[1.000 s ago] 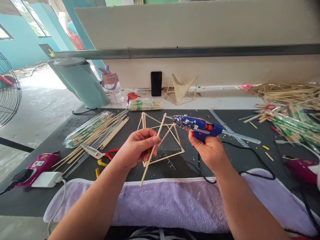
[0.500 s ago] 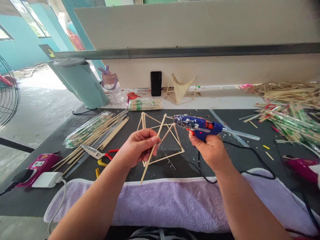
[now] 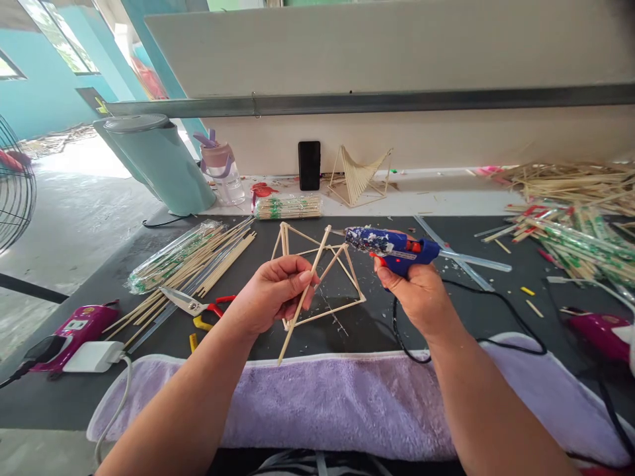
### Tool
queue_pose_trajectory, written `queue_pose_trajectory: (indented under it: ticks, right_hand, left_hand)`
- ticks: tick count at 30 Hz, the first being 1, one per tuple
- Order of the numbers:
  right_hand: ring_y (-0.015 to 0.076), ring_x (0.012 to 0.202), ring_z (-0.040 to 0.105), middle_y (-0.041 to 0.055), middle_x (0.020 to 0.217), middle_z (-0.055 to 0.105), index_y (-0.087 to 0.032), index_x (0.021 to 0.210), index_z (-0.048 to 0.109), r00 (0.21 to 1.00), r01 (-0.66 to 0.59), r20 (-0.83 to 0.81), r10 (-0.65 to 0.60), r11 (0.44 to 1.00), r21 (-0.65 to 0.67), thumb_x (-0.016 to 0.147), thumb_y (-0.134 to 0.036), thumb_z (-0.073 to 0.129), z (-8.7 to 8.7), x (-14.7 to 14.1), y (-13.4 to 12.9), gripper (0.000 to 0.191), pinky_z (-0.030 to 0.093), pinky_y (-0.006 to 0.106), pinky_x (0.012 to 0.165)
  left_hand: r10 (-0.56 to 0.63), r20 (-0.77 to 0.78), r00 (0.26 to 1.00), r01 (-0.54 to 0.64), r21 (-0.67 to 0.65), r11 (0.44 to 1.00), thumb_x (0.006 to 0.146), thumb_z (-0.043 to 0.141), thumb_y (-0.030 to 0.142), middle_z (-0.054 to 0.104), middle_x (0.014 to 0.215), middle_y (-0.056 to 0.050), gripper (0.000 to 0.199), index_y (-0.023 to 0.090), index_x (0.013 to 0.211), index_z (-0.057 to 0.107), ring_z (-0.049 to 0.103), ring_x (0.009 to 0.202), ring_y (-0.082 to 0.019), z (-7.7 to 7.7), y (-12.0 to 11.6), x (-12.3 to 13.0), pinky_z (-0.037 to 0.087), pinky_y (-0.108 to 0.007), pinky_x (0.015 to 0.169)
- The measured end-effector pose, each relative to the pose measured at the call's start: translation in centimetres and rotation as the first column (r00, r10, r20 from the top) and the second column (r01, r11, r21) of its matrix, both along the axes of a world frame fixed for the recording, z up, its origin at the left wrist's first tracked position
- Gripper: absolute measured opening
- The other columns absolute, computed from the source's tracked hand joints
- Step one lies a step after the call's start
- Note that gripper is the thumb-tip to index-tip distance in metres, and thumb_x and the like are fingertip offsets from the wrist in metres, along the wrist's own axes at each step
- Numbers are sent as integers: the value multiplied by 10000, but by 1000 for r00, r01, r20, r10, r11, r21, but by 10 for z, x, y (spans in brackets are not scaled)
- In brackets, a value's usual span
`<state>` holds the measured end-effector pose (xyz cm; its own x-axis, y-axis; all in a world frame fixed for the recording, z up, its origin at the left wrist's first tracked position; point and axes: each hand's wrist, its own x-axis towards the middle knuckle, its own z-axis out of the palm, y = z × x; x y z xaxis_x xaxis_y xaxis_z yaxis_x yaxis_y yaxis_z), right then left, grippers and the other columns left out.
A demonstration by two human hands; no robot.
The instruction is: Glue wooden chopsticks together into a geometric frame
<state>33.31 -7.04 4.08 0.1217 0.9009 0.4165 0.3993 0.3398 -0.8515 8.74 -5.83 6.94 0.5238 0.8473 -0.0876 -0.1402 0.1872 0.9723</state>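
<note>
A thin wooden stick (image 3: 294,322) slants upward between the thumb and fingers of my left hand (image 3: 282,291). My right hand (image 3: 417,291) is wrapped round the handle of a blue glue gun (image 3: 391,248), with a clear glue stick out of its back. The gun's nozzle points left, at or very near the stick's upper end. Behind and below the held stick, a frame of joined sticks (image 3: 337,306) stands on the dark mat (image 3: 208,357); my left hand hides part of it.
Scissors (image 3: 183,302), loose sticks (image 3: 228,264) and a power strip (image 3: 82,330) lie left. A finished-looking stick model (image 3: 360,177) and a phone (image 3: 309,166) stand behind. More sticks (image 3: 580,231) are heaped right. A purple towel (image 3: 337,403) lies in front.
The back of the glue gun has shifted slightly left with my right hand. My left hand and its stick are almost unchanged.
</note>
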Motion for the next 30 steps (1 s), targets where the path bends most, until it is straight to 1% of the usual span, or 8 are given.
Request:
queue_pose_trajectory:
  ticks: [4, 7, 11, 14, 16, 19, 24, 30]
  right_hand:
    - [259, 1010, 648, 83, 1034, 695, -211, 1179, 604, 999, 5, -33, -6, 1000, -17, 839, -408, 656, 0, 1, -1, 397, 534, 402, 885]
    - [242, 920, 664, 70, 1005, 693, -250, 1294, 534, 992, -72, -102, 68, 997, -34, 847, -395, 667, 1, 1, -6, 488, 555, 379, 820]
    - [201, 811, 679, 19, 893, 689, -300, 1366, 464, 956, -265, -147, 254, 962, -59, 851, -331, 682, -3, -5, -13, 560, 572, 348, 778]
    - [176, 807, 690, 14, 944, 693, -334, 1373, 470, 919, -394, -76, 387, 913, -109, 857, -285, 676, -9, -10, -17, 558, 579, 314, 762]
    - [150, 785, 678, 11, 1012, 680, -361, 1379, 474, 901, -431, -5, 434, 893, -125, 859, -256, 671, -13, -13, -20, 566, 575, 284, 733]
    - [123, 744, 642, 1, 1037, 653, -393, 1387, 467, 893, -433, 72, 444, 892, -131, 861, -237, 667, -17, -13, -22, 584, 561, 250, 676]
    - [129, 750, 645, -11, 951, 644, -396, 1396, 446, 879, -451, 87, 468, 877, -166, 875, -235, 651, -17, -15, -24, 583, 561, 250, 682]
    - [120, 722, 647, -8, 943, 658, -343, 1312, 514, 891, -432, 96, 443, 894, -119, 854, -215, 663, -12, -20, -23, 498, 564, 244, 700]
  left_hand:
    - [1, 74, 997, -1, -4, 1000, 860, 670, 356, 616, 554, 21, 212, 153, 816, 627, 401, 324, -13, 4, -1, -2, 257, -94, 303]
    - [179, 164, 970, -183, 10, 983, 841, 680, 358, 611, 553, 30, 201, 168, 820, 617, 407, 311, -30, 8, 4, -6, 236, -110, 268]
    - [471, 234, 851, -499, 80, 863, 803, 713, 353, 620, 592, 40, 206, 179, 827, 606, 429, 333, -32, 12, 17, -18, 228, -125, 252]
    - [573, 257, 778, -612, 107, 783, 790, 725, 358, 611, 591, 48, 222, 180, 823, 597, 432, 345, -25, 13, 24, -26, 230, -129, 259]
    - [598, 265, 757, -640, 110, 761, 787, 729, 359, 607, 586, 52, 226, 183, 822, 591, 434, 349, -23, 13, 25, -29, 231, -131, 263]
    - [594, 265, 760, -636, 114, 763, 779, 740, 365, 613, 584, 49, 237, 184, 809, 589, 436, 345, -25, 13, 24, -29, 231, -137, 265]
    - [560, 263, 786, -602, 118, 790, 790, 734, 359, 633, 598, 40, 226, 184, 807, 592, 445, 338, -31, 9, 24, -24, 241, -148, 266]
    - [574, 245, 781, -612, 121, 782, 778, 742, 388, 623, 591, 51, 258, 184, 812, 587, 449, 338, -28, 7, 24, -23, 238, -148, 269]
